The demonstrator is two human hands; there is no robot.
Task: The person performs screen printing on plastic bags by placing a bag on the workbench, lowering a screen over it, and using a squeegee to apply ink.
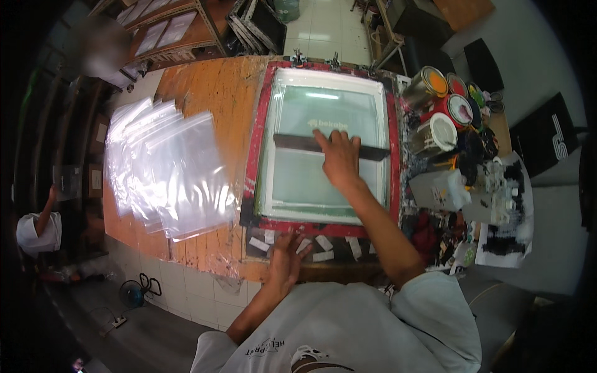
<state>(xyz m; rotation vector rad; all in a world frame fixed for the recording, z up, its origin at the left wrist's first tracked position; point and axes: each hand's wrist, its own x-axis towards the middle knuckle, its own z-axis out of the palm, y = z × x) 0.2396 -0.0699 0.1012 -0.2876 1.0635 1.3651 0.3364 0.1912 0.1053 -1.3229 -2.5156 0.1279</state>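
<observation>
A wooden table (208, 78) runs under everything, with a red-edged screen frame (348, 228) lying flat on it. Left of the frame, clear plastic bags (186, 171) overlap in a shiny, fanned-out pile. Paint cans (438, 133) crowd together to its right. Across the middle of the screen lies a dark bar (295, 143) (slightly slanted), gripped by the right hand (341, 160). The left hand (286, 258), fingers loosely parted, is at the frame's near edge; I can't tell whether they touch. Near it lie small white strips (323, 255).
</observation>
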